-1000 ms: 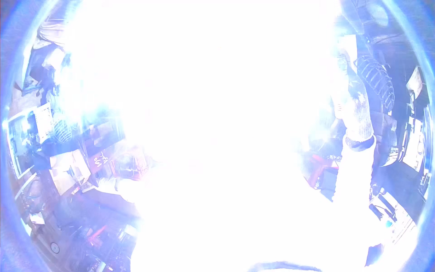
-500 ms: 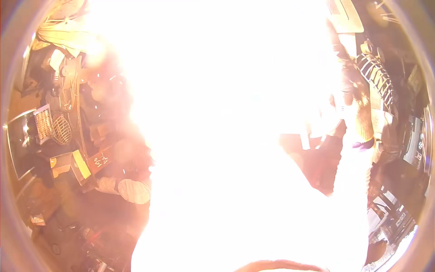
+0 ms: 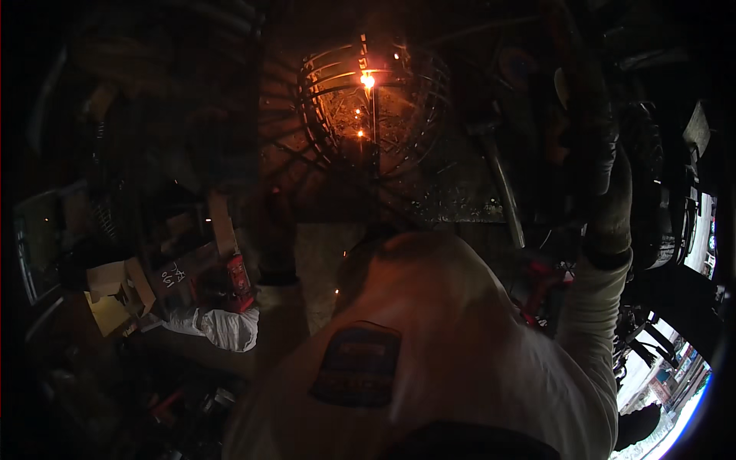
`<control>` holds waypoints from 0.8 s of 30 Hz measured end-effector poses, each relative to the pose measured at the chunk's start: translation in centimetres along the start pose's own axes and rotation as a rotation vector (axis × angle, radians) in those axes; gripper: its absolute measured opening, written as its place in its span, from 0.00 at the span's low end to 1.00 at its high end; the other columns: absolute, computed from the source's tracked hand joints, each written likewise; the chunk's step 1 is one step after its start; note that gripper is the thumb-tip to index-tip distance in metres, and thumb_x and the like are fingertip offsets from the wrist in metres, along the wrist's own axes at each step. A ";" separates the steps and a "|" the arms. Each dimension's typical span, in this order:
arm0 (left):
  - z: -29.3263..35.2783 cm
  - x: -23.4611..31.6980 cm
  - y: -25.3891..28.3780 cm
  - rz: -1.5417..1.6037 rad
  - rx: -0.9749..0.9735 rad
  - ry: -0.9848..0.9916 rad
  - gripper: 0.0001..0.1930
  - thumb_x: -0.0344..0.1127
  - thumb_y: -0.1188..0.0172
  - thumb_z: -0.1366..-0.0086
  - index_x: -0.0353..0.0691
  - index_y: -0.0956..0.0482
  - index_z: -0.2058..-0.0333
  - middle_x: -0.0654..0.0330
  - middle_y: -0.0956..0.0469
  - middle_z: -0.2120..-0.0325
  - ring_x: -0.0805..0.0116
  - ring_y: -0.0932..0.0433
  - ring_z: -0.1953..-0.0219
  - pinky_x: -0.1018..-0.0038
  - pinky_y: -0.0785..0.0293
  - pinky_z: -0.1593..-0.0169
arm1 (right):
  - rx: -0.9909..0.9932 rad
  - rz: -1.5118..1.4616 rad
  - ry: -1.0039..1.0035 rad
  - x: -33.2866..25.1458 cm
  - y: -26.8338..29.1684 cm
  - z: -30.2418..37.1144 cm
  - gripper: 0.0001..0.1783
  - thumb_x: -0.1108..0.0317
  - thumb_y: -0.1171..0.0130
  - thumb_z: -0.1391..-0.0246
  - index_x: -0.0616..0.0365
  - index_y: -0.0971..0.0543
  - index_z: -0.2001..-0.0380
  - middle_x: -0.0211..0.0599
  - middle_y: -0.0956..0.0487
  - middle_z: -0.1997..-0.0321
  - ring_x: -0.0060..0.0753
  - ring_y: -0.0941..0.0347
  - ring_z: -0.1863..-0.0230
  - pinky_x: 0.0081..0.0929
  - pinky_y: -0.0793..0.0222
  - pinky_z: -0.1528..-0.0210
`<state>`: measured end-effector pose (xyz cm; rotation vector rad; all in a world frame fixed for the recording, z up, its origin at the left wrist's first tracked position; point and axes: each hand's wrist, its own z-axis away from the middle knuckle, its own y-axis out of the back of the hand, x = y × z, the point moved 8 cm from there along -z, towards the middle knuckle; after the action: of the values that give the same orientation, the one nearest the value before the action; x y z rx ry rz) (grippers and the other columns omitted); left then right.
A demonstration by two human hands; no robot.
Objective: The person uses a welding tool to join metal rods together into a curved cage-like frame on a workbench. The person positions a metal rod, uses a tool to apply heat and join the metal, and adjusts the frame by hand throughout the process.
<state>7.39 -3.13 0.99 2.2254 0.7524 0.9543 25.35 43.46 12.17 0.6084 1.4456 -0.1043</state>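
Observation:
A round wire cage (image 3: 314, 115) of bent metal bars stands ahead of me, lit orange by a small glowing spot (image 3: 368, 80) on its upright bar. My left hand (image 3: 276, 234), in a dark glove, reaches up toward the cage's near left side; its fingers are lost in the dark. My right hand (image 3: 609, 203), also gloved, is raised at the right, apart from the cage. Shadow hides its fingers and anything in them. A hammer (image 3: 500, 176) with a pale handle lies between the cage and my right arm.
Near my right sleeve lies a red tool (image 3: 540, 287). At the left are an open cardboard box (image 3: 115, 284), another red tool (image 3: 239, 284) and a crumpled white cloth or bag (image 3: 230, 330). Small sparks are scattered about. The far background is very dark.
A blinding white glare that covered the middle has shrunk to a small orange glow, so the cage, hammer and my sleeves now show. My right arm stays in about the same place.

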 end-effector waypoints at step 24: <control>-4.0 -1.5 -1.9 0.533 -0.119 0.104 0.18 0.41 0.44 0.24 0.31 0.20 0.49 0.43 0.17 0.58 0.54 0.17 0.59 0.65 0.20 0.53 | 0.692 -0.501 0.163 -2.0 5.5 17.5 0.32 0.66 0.41 0.34 0.68 0.35 0.32 0.44 0.20 0.45 0.32 0.20 0.53 0.29 0.22 0.52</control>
<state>2.94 -1.73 1.32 2.3262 0.1278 1.3317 43.05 39.69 15.94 0.8050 1.6950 -0.9991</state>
